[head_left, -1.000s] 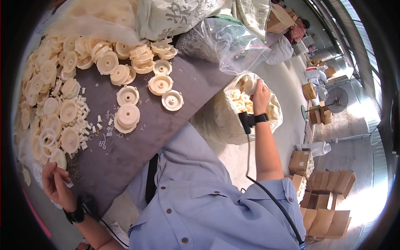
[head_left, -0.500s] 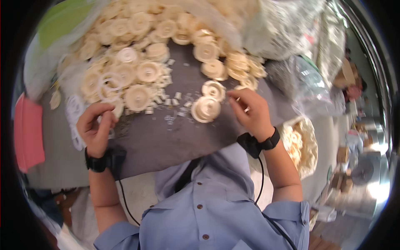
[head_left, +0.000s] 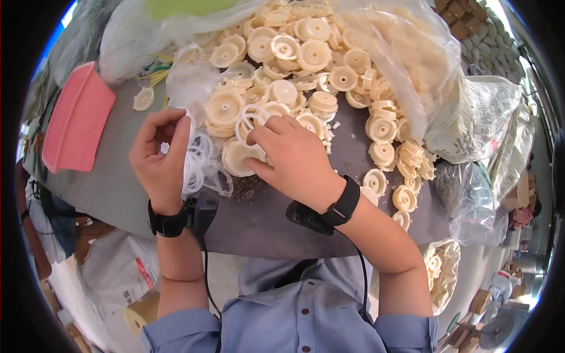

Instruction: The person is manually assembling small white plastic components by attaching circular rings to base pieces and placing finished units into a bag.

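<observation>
My left hand (head_left: 162, 156) is closed in a pinch on a thin white plastic ring (head_left: 189, 144), seen nearly edge-on at the thumb. My right hand (head_left: 297, 162) reaches left over the heap, thumb and forefinger apart at the rim of a cream plastic wheel (head_left: 236, 157). The other right fingers curl down and their tips are partly hidden. Another white ring (head_left: 240, 126) lies on the wheels just beyond that forefinger. Several loose white rings (head_left: 200, 162) lie in a pile between my hands, beside the left one.
A large heap of cream wheels (head_left: 315, 54) covers the far table under clear plastic film (head_left: 406, 65). A row of wheels (head_left: 405, 199) runs down the right. A pink bin (head_left: 76, 117) stands at left. Bags (head_left: 471, 129) crowd the right, and an open sack (head_left: 442, 273) stands below the table edge.
My right hand has swung left, from beside the wheels on the right to the pile near my left hand. The whole view has shifted, with the table contents now further right in it.
</observation>
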Motion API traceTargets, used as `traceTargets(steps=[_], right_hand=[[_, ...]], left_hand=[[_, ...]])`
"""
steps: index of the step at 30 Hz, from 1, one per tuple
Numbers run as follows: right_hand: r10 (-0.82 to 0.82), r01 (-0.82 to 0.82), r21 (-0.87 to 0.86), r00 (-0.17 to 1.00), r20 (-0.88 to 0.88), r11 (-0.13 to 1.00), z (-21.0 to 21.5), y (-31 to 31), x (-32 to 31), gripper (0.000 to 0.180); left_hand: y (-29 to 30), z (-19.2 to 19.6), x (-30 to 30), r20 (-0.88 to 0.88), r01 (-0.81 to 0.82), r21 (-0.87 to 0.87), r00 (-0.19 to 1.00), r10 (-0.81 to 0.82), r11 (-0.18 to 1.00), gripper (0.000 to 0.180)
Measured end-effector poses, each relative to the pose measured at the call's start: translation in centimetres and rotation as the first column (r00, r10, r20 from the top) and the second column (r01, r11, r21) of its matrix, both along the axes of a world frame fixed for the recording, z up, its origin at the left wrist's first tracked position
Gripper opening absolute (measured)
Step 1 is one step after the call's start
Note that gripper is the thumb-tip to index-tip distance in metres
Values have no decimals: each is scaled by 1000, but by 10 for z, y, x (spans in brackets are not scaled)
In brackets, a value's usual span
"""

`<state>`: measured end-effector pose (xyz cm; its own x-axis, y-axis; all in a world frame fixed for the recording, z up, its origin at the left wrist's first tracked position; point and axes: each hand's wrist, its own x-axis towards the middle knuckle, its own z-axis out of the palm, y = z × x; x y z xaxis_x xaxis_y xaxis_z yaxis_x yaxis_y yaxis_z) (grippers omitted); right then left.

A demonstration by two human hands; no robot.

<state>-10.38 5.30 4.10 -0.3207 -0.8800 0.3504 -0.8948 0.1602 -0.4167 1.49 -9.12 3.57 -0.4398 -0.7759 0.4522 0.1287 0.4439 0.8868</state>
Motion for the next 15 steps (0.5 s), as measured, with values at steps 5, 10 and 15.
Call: traceTargets(steps=[5,10,15], right_hand=[[60,-56,59,996,-72,997,-18,0,15,27],[54,-47,31,962,-266,998,-33,-2,18,9],[113,-112,22,944,-308,993,-33,-1,16,8]], left_hand=[[-6,0,2,241,121,-145,967,-83,982,17],[7,-9,-12,374,405,-324,885,-278,855,21],[7,-17,-17,539,447,-353,815,-212,822,18]])
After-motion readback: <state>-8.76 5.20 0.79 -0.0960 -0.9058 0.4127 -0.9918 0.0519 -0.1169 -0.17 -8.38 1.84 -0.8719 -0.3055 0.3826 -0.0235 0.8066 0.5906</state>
